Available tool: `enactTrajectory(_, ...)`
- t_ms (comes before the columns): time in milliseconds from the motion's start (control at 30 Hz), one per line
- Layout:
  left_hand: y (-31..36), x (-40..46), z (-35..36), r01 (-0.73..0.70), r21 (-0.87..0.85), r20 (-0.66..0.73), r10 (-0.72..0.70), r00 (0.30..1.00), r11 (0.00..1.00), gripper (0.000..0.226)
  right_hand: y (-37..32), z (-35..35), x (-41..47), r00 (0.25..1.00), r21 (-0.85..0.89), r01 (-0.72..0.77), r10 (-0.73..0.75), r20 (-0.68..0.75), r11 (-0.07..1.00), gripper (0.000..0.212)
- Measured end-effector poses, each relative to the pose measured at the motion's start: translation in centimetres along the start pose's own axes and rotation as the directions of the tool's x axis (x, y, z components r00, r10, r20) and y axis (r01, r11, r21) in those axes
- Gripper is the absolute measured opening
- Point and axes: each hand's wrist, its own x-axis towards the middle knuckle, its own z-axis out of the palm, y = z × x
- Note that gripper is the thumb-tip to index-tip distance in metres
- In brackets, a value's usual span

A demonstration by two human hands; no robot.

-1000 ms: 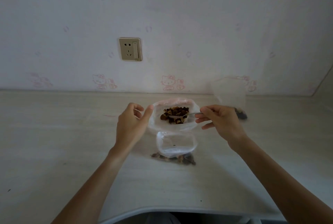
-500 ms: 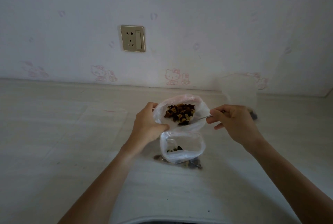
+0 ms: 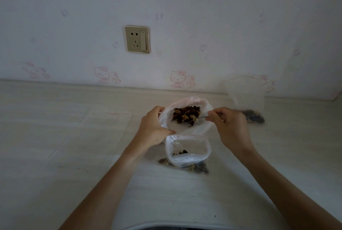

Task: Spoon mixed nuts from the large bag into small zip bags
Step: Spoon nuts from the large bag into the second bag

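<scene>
Since a second ago, the left hand [image 3: 154, 128] has closed onto the near-left rim of the large bag [image 3: 200, 128]; earlier its fingers were spread beside the bag without gripping. Its fingers now curl over the plastic edge and hold the mouth open. The right hand [image 3: 229, 126] has hardly shifted: it pinches the thin metal handle of a spoon [image 3: 200, 117], whose bowl end lies down among the mixed nuts [image 3: 187, 116] inside the large bag. Just in front of that bag, touching it, a small zip bag [image 3: 187, 157] stands open on the pale desk [image 3: 55, 146], with a few dark nuts at its bottom. More nut pieces show through clear plastic just beneath its near edge. Farther right, near the wall, another clear bag [image 3: 246, 96] stands upright with a dark heap of nuts at its base. A flat clear bag [image 3: 103, 131] lies on the desk to the left. A wall socket [image 3: 137, 39] sits above.
</scene>
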Motion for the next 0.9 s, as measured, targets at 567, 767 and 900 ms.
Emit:
enactTrajectory(567, -0.6, 0.9, 0.3, -0.045, -0.03, -0.229, 0.037, 0.973, 0.999, 0.037, 2.0, 0.0, 0.6, 0.969, 0.22, -0.244, 0.245, 0.022, 0.945, 0.009)
enactTrajectory(767, -0.8, 1.3, 0.4, -0.048, -0.026, -0.286, 0.038, 0.957, 0.999, 0.04, 1.0, -0.8, 0.8, 0.96, 0.284, -0.275, 0.278, 0.031, 0.918, 0.01)
enactTrajectory(900, -0.7, 1.2, -0.8, -0.002, -0.159, -0.227, -0.035, 0.973, 0.987, 0.032, -0.5, -2.0, 1.0, 0.963, 0.342, -0.267, 0.263, 0.058, 0.901, 0.01)
